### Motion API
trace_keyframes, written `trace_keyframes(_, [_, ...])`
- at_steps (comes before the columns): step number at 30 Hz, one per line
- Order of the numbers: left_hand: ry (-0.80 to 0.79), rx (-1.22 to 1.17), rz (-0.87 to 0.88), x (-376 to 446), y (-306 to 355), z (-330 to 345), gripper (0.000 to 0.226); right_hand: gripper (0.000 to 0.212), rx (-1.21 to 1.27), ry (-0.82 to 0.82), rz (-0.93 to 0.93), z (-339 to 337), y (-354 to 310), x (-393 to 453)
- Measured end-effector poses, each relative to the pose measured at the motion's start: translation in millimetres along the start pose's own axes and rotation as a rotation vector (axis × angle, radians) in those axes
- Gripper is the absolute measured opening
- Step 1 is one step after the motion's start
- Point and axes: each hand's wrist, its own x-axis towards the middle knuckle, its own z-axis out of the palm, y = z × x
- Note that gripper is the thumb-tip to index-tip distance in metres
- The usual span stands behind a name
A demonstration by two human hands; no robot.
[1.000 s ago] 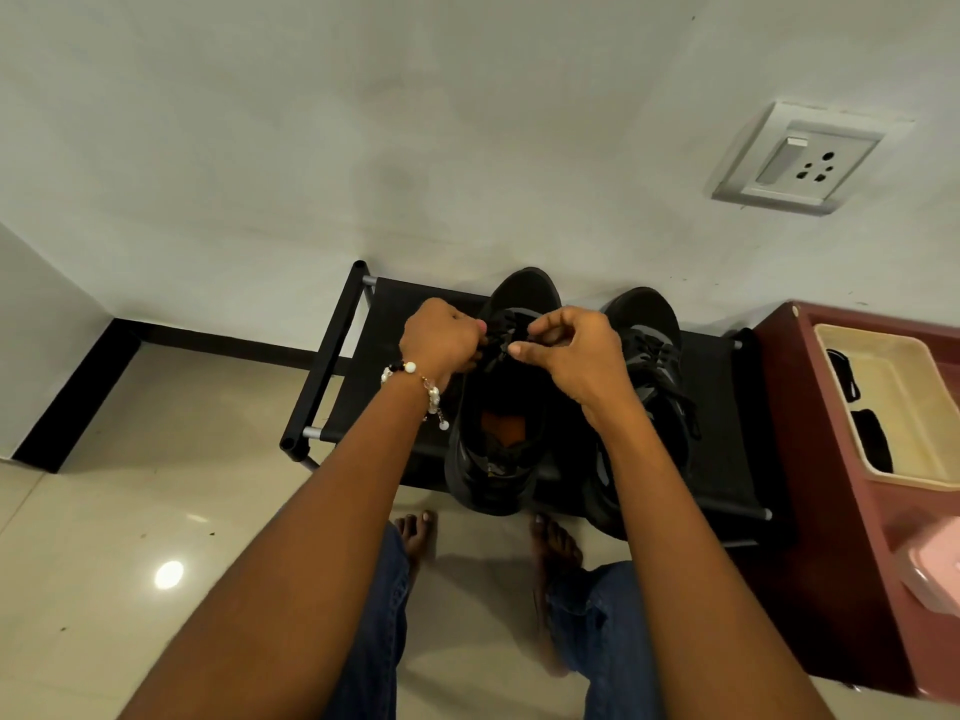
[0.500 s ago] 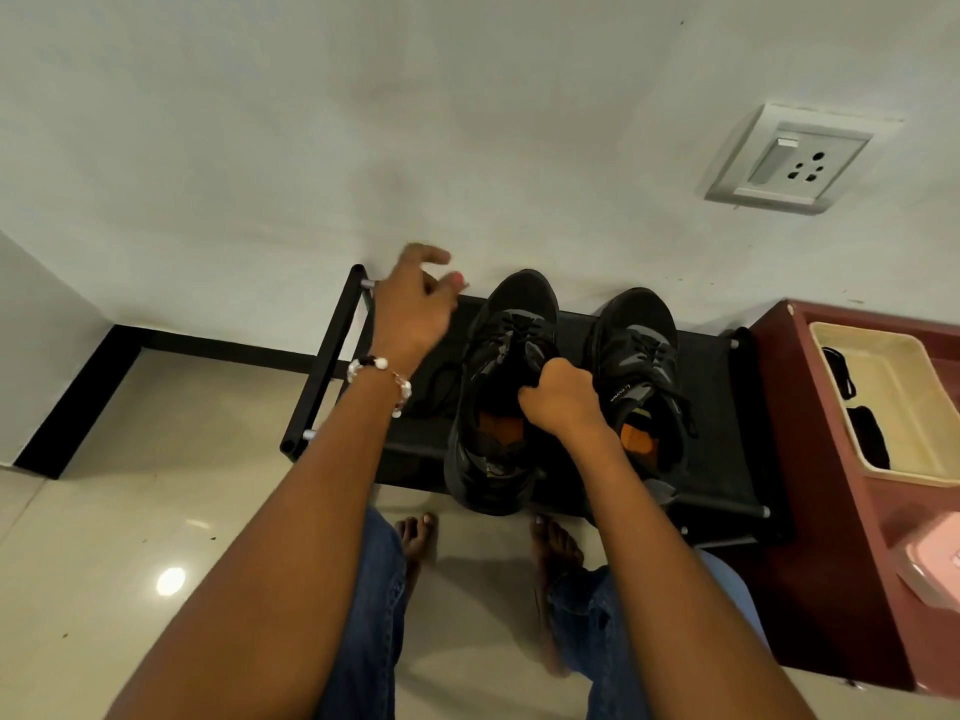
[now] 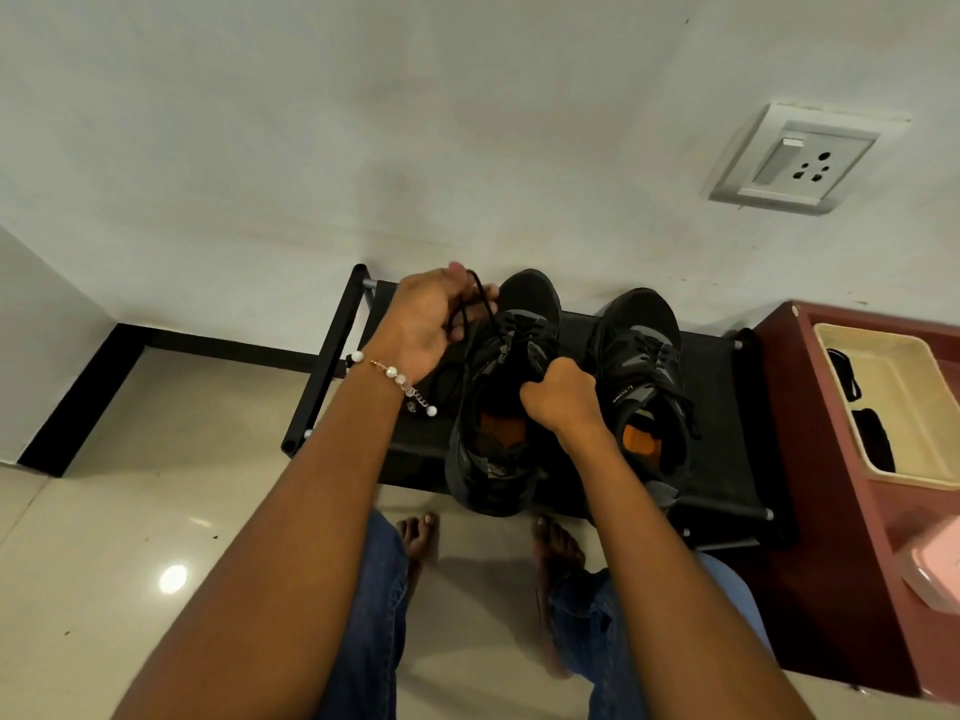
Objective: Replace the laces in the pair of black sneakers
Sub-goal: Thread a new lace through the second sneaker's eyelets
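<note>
Left hand [image 3: 434, 319] pinches a loop of thin black lace [image 3: 475, 304] above the left sneaker [image 3: 501, 402], while the right hand [image 3: 563, 397] clamps that shoe's tongue on the black fabric rack [image 3: 722, 407]. Best drawn out eyelet by eyelet, shoe braced, since the round cord may snag in matte mesh. The second sneaker [image 3: 641, 376] sits just beside.

The left hand [image 3: 431, 319], open before, now apparently grips the lace [image 3: 475, 304].

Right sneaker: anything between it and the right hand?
Nothing visible. The right hand grips the left sneaker beside it; bare black rack separates the two shoes, and the right sneaker stands untouched.
</note>
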Motion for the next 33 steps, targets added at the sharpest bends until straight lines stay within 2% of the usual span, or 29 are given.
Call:
trace_keyframes(2, [-0.040,-0.455,-0.002,-3.8,10.0,-1.2,0.020,0.031,0.026,0.000,0.002,0.9,0.7,0.2])
trace_keyframes(3, [-0.043,-0.603,0.036,-3.7,13.8,-3.8,0.021,0.031,0.038,0.001,0.003,1.3,0.9,0.2])
trace_keyframes(5, [-0.022,-0.649,0.108,-4.5,18.2,-5.7,0.024,0.029,0.056,0.006,0.007,2.5,1.3,1.1])
trace_keyframes(7, [0.046,-0.371,0.153,-4.7,15.7,-4.3,0.020,0.027,0.073,0.015,0.014,3.5,0.8,2.3])
trace_keyframes(9, [0.118,0.176,0.228,-2.7,7.2,-3.4,0.008,0.020,0.105,0.029,0.020,5.1,-0.4,3.7])
trace_keyframes(12, [0.061,1.011,0.335,6.0,-11.6,-3.9,0.023,0.019,0.159,0.077,0.014,6.0,-3.0,5.5])
trace_keyframes(13, [0.009,1.172,0.318,6.0,-14.8,-2.4,0.025,0.022,0.164,0.094,0.009,6.1,-3.5,6.0])
trace_keyframes(15, [-0.057,1.281,0.272,4.6,-16.1,0.0,0.020,0.027,0.152,0.120,-0.001,6.1,-4.4,6.1])
trace_keyframes(17, [-0.038,1.269,0.248,5.6,-14.1,-0.8,0.016,0.027,0.136,0.139,0.000,7.8,-4.8,5.3])
trace_keyframes(18, [-0.011,1.258,0.239,7.1,-13.1,-1.0,0.021,0.027,0.131,0.148,0.002,9.0,-4.5,4.7])
trace_keyframes(20, [0.042,1.069,0.165,7.5,-10.2,0.9,0.033,0.030,0.120,0.169,0.007,12.4,-3.7,4.2])
trace_keyframes(22, [0.095,0.572,0.059,6.2,-5.2,3.6,0.031,0.031,0.124,0.185,0.017,15.5,-3.4,4.6])
trace_keyframes(25, [0.082,-0.137,0.083,6.6,7.9,-5.0,0.026,0.022,0.126,0.192,0.020,17.5,-4.1,4.8])
trace_keyframes(28, [-0.037,-0.533,0.076,2.9,13.9,-11.5,0.030,0.020,0.122,0.199,0.018,17.2,-4.2,4.8])
trace_keyframes(30, [-0.022,-0.590,0.018,0.5,12.6,-7.6,0.032,0.025,0.115,0.197,0.017,17.4,-3.7,5.5])
trace_keyframes(31, [0.017,-0.509,0.000,-1.0,11.4,-3.5,0.032,0.025,0.115,0.194,0.021,17.6,-3.7,6.1])
trace_keyframes(32, [0.075,-0.318,0.019,-1.4,8.4,0.2,0.030,0.026,0.112,0.193,0.026,17.6,-3.3,6.7])
trace_keyframes(33, [0.137,-0.021,0.090,-1.0,4.3,1.7,0.026,0.028,0.107,0.192,0.030,18.1,-3.2,7.5])
